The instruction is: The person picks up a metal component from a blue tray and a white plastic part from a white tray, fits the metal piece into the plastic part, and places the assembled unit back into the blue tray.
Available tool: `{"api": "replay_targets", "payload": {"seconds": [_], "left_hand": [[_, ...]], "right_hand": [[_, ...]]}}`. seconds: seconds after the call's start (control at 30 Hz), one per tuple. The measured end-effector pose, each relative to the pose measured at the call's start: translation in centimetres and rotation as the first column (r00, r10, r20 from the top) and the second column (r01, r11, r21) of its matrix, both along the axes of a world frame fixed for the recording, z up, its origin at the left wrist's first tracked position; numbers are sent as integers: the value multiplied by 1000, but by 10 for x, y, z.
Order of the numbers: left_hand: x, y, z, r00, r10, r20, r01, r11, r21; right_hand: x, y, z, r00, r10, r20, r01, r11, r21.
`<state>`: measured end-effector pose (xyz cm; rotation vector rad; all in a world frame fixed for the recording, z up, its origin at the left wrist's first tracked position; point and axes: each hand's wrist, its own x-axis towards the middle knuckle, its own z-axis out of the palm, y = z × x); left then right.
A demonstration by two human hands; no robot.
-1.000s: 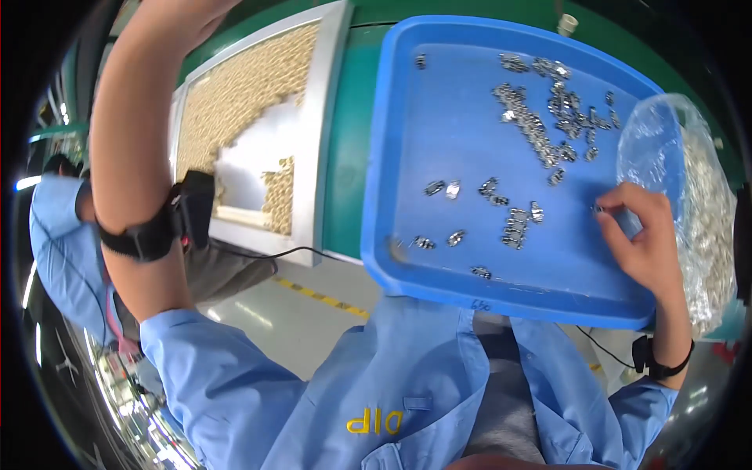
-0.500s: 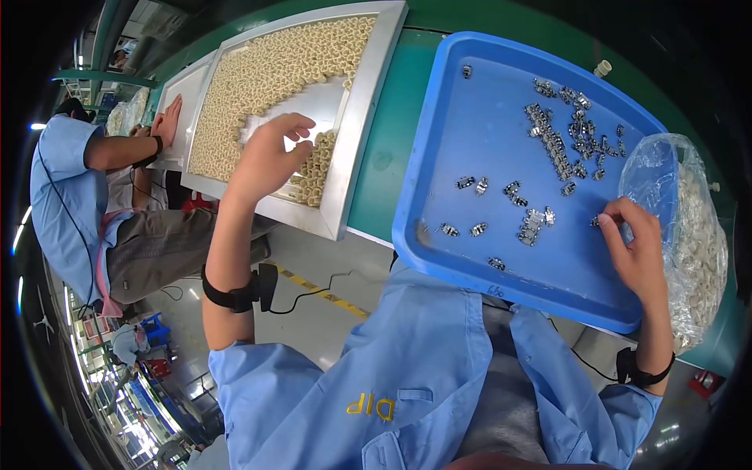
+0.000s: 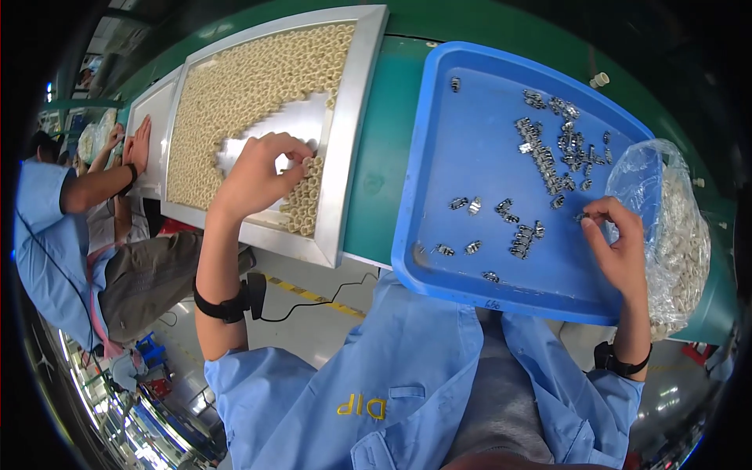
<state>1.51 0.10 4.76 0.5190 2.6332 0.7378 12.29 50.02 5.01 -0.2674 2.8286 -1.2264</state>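
Observation:
My left hand (image 3: 258, 174) reaches over a metal-framed tray (image 3: 350, 117) filled with small cream ring-shaped parts (image 3: 258, 78). Thumb and forefinger are closed on one cream part (image 3: 312, 166) at the top of a small cluster near the frame's right side. Over the right side of a blue plastic tray (image 3: 486, 188), my right hand (image 3: 623, 249) is closed in a pinch. Between its fingertips shows a small dark metallic part (image 3: 583, 217), mostly hidden. Similar metal parts (image 3: 540, 160) lie scattered and in rows in the blue tray.
A clear plastic bag (image 3: 681, 235) of pale parts rests against the blue tray's right side. One loose cream part (image 3: 599, 80) lies on the green table (image 3: 376, 172) behind it. At the left, another person (image 3: 47, 227) in blue has a hand on a neighbouring white tray (image 3: 157, 117).
My left thumb and forefinger, apart before, have closed on a cream part. My right hand keeps its pinch over the blue tray. The whole view has shifted slightly.

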Motion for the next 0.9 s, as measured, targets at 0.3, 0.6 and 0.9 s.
{"api": "replay_targets", "payload": {"seconds": [0.3, 0.6, 0.9], "left_hand": [[9, -9, -14, 970, 174, -168, -167, 984, 53], [39, 69, 14, 963, 265, -44, -175, 744, 644], [57, 205, 31, 981, -142, 135, -4, 675, 737]], "right_hand": [[-17, -9, 4, 997, 10, 80, 9, 971, -238], [-10, -20, 11, 988, 92, 125, 16, 741, -671], [-6, -27, 28, 950, 56, -308, -215, 831, -512]]}}
